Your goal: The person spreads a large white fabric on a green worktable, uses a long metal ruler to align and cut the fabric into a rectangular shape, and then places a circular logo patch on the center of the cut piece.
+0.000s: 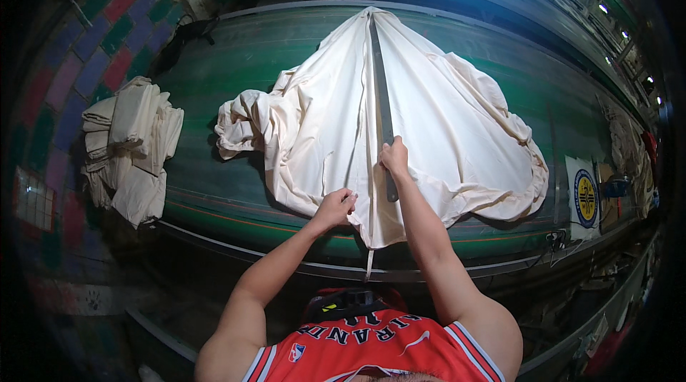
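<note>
A large cream-white cloth (443, 125) with gathered, bunched edges lies spread on a long green table, its narrow tip pointing away from me. Along its middle seam lies a long, flat dark bar (380, 82), like a straightedge, reaching from the far tip toward my side. My right hand (395, 156) is wrapped round the bar near its rounded near end. Left of the bar, my left hand (336, 208) rests at the cloth's near part with its fingers curled together; what they pinch, if anything, is hidden. A thin strip (369, 265) hangs from the cloth's near point over the table edge.
A stack of folded cream cloth (132, 142) sits at the table's left end. To the right are a white cloth piece with a round blue-and-yellow emblem (584, 198) and more bunched cloth (629, 146). The metal table edge (250, 253) runs in front of me.
</note>
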Demonstrator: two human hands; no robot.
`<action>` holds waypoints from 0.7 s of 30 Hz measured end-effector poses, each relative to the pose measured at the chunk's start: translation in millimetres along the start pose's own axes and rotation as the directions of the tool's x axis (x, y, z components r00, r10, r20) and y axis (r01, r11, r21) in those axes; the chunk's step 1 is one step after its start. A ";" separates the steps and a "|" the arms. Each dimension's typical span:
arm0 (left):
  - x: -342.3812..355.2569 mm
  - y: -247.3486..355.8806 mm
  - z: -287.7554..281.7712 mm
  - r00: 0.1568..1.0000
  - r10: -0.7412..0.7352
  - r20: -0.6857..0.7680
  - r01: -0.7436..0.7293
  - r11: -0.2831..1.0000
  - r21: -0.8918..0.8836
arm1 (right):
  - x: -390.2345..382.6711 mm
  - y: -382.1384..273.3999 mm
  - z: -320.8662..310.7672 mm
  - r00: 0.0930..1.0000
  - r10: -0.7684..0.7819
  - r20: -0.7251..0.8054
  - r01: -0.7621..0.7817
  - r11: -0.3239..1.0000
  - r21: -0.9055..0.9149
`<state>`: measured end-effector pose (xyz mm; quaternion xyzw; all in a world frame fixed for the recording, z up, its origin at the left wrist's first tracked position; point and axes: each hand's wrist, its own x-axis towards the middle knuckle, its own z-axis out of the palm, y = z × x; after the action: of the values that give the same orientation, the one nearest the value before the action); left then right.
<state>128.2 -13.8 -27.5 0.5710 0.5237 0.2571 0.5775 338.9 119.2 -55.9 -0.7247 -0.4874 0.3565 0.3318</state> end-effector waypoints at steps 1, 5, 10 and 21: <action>1.3 -4.1 0.5 1.000 -0.010 -0.016 0.011 0.999 0.051 | 1.4 -1.8 -2.3 0.998 0.052 0.029 -0.054 0.997 0.056; 5.6 -26.0 7.3 0.984 0.158 -0.080 -0.125 0.940 0.317 | 2.1 0.1 -10.4 0.989 0.095 0.112 -0.132 0.912 0.389; -9.5 -29.1 11.2 0.987 0.135 0.082 -0.155 0.719 0.678 | 1.6 28.4 -14.0 0.944 0.110 0.312 -0.267 0.809 0.523; -34.8 -11.0 -42.9 0.834 -0.531 0.149 0.253 0.609 0.752 | -27.9 46.2 -30.6 0.864 -0.261 0.430 0.430 0.828 -0.361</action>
<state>75.3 -30.5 -18.3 0.6518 0.5806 -0.2070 0.4419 378.7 74.7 -72.7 -0.6002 -0.7333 0.2956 0.1211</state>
